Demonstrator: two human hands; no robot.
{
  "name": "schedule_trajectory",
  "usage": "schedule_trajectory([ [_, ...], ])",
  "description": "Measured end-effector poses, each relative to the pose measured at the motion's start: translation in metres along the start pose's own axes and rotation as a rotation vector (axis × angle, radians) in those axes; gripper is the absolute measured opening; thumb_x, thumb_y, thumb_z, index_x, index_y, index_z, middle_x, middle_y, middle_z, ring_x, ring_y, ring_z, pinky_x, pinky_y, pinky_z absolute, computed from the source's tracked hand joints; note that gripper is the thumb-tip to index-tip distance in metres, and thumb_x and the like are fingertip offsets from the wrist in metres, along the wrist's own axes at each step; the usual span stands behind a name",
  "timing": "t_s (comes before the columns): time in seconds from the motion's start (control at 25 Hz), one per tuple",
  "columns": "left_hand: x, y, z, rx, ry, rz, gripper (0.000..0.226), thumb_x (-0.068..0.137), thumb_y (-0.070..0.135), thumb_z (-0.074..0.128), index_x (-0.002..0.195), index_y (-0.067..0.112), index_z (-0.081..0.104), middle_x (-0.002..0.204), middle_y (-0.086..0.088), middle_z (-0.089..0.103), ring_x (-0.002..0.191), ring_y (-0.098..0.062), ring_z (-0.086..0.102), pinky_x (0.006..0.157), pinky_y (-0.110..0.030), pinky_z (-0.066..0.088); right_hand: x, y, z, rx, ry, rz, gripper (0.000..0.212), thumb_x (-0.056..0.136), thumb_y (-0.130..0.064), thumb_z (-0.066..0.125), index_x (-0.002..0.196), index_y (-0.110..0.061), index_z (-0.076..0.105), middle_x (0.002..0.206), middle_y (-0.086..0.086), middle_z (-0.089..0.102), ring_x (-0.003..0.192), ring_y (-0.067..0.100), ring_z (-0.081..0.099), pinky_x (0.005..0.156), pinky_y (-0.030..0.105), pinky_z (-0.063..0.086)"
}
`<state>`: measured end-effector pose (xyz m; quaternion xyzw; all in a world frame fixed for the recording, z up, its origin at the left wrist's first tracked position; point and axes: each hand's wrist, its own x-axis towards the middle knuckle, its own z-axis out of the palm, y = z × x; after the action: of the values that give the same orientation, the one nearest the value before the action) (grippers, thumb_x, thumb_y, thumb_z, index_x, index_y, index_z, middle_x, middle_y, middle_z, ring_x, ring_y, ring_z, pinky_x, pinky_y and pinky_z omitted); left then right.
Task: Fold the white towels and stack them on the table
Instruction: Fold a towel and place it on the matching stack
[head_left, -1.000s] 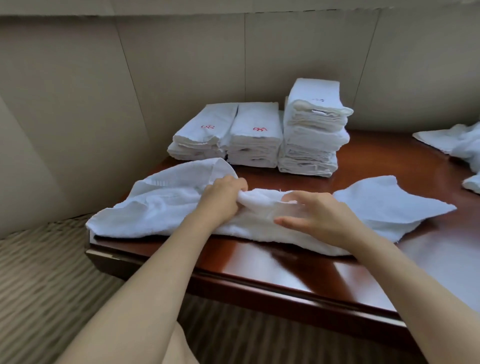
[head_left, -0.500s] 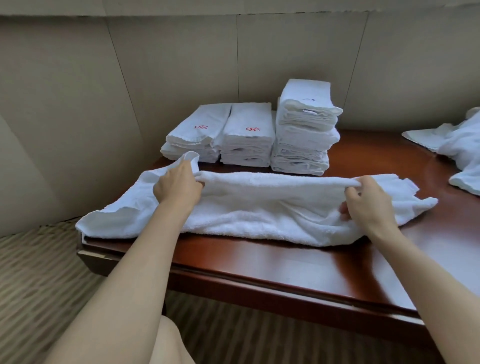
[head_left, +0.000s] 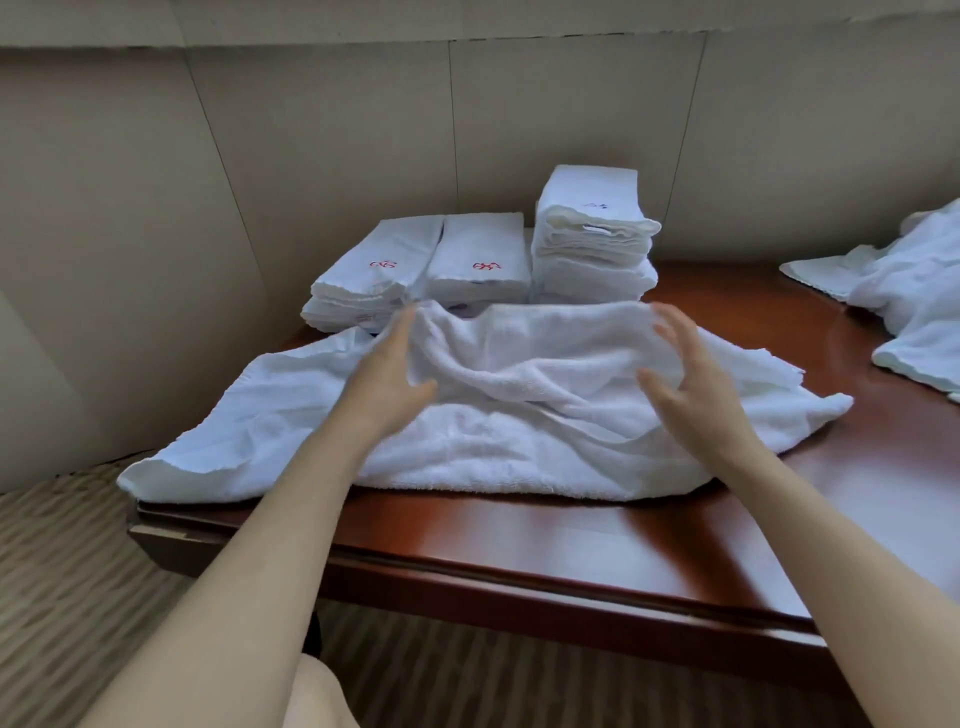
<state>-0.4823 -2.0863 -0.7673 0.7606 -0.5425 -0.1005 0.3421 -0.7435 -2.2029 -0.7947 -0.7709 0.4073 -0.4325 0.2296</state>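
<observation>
Towel (head_left: 498, 415) lying half-folded along counter (head_left: 597, 561) front edge, left end overhanging corner. Risk: overhang dragging fold askew or sliding off; raised far edge bunching unevenly. Left hand (head_left: 387, 382) and right hand (head_left: 685, 371) resting on top, fingers (head_left: 670, 325) spread apart, gripping nothing. Folded stacks (head_left: 587, 239) sitting just behind.

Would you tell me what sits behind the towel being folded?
Three stacks of folded towels stand behind the towel, near the wall; its raised edge hides their lowest layers.
</observation>
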Motion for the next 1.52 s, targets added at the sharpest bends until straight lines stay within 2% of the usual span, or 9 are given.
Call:
schedule_trajectory([
  [0.12, -0.01, 0.014, 0.028, 0.194, -0.245, 0.177, 0.04, 0.091, 0.026, 0.06, 0.129, 0.016, 0.054, 0.128, -0.005, 0.058, 0.116, -0.021, 0.053, 0.094, -0.028, 0.041, -0.006, 0.022, 0.0, -0.392, -0.111, 0.048, 0.03, 0.091, -0.017, 0.052, 0.12, -0.015, 0.06, 0.127, 0.006, 0.06, 0.116, 0.026, 0.054, 0.097, 0.033, 0.039],
  [0.32, -0.002, 0.029, 0.054, 0.405, -0.32, 0.308, 0.032, 0.088, 0.031, 0.06, 0.118, 0.019, 0.059, 0.111, -0.001, 0.055, 0.11, -0.023, 0.052, 0.092, -0.033, 0.042, -0.018, 0.014, -0.034, -0.574, -0.137, 0.24, 0.035, 0.093, -0.048, 0.042, 0.085, -0.021, 0.062, 0.093, 0.001, 0.063, 0.101, 0.025, 0.057, 0.08, 0.038, 0.044],
  [0.48, -0.001, 0.047, 0.05, 0.357, -0.428, 0.362, 0.017, 0.069, 0.039, 0.06, 0.082, 0.029, 0.058, 0.097, 0.006, 0.043, 0.093, -0.012, 0.049, 0.085, -0.027, 0.04, -0.025, 0.01, -0.057, -0.792, -0.249, 0.377, 0.033, 0.094, -0.044, 0.043, 0.102, -0.02, 0.064, 0.108, 0.005, 0.06, 0.102, 0.024, 0.054, 0.076, 0.034, 0.039],
  [0.68, -0.019, 0.085, 0.021, -0.064, -0.942, 0.282, 0.022, 0.071, 0.043, 0.057, 0.062, 0.024, 0.062, 0.074, 0.009, 0.058, 0.071, -0.005, 0.048, 0.076, -0.023, 0.039, -0.035, 0.034, -0.078, -0.575, -0.053, 0.464, 0.022, 0.091, -0.035, 0.055, 0.094, -0.013, 0.058, 0.106, 0.008, 0.054, 0.103, 0.027, 0.048, 0.076, 0.032, 0.036],
  [0.8, -0.032, 0.11, 0.016, 0.018, -1.351, 0.305, 0.027, 0.078, 0.051, 0.063, 0.082, 0.029, 0.077, 0.087, 0.01, 0.07, 0.082, -0.003, 0.059, 0.08, -0.015, 0.044, -0.04, 0.047, -0.08, -0.31, -0.047, 0.422, 0.034, 0.085, -0.023, 0.066, 0.113, -0.009, 0.054, 0.108, 0.013, 0.056, 0.102, 0.026, 0.051, 0.072, 0.025, 0.035],
  [0.88, -0.028, 0.121, 0.026, -0.135, -1.243, 0.31, 0.031, 0.082, 0.05, 0.065, 0.098, 0.026, 0.075, 0.106, 0.009, 0.071, 0.101, -0.007, 0.064, 0.088, -0.022, 0.05, -0.043, 0.046, -0.086, -0.231, 0.006, 0.436, 0.025, 0.085, -0.016, 0.061, 0.107, -0.01, 0.052, 0.099, 0.013, 0.059, 0.094, 0.026, 0.054, 0.065, 0.024, 0.039],
  [1.04, -0.003, 0.132, 0.092, -0.174, -0.473, 0.401, 0.021, 0.095, 0.02, 0.055, 0.111, 0.017, 0.068, 0.115, 0.004, 0.066, 0.112, -0.017, 0.059, 0.09, -0.022, 0.045, -0.05, 0.037, -0.11, -0.337, 0.252, 0.485, 0.014, 0.089, -0.016, 0.045, 0.102, -0.012, 0.042, 0.099, 0.011, 0.048, 0.087, 0.03, 0.043, 0.075, 0.038, 0.036],
  [1.32, -0.003, 0.139, 0.174, 0.502, -0.66, 0.497, 0.075, 0.085, 0.073, 0.033, 0.149, 0.039, 0.015, 0.16, 0.003, 0.001, 0.147, -0.017, 0.0, 0.118, -0.049, 0.006, -0.082, 0.044, -0.144, -0.954, 0.061, 0.688, 0.034, 0.091, -0.004, 0.039, 0.122, -0.015, 0.049, 0.124, 0.018, 0.035, 0.102, 0.036, 0.046, 0.078, 0.037, 0.036],
  [1.52, -0.022, 0.135, 0.177, 0.487, -0.599, 0.596, 0.078, 0.083, 0.077, 0.031, 0.149, 0.038, 0.016, 0.16, 0.0, 0.003, 0.147, -0.016, -0.001, 0.119, -0.043, 0.003, -0.068, 0.042, -0.12, -0.79, 0.099, 0.186, 0.025, 0.082, -0.003, 0.055, 0.103, -0.007, 0.068, 0.121, 0.016, 0.052, 0.112, 0.037, 0.049, 0.087, 0.041, 0.038],
])
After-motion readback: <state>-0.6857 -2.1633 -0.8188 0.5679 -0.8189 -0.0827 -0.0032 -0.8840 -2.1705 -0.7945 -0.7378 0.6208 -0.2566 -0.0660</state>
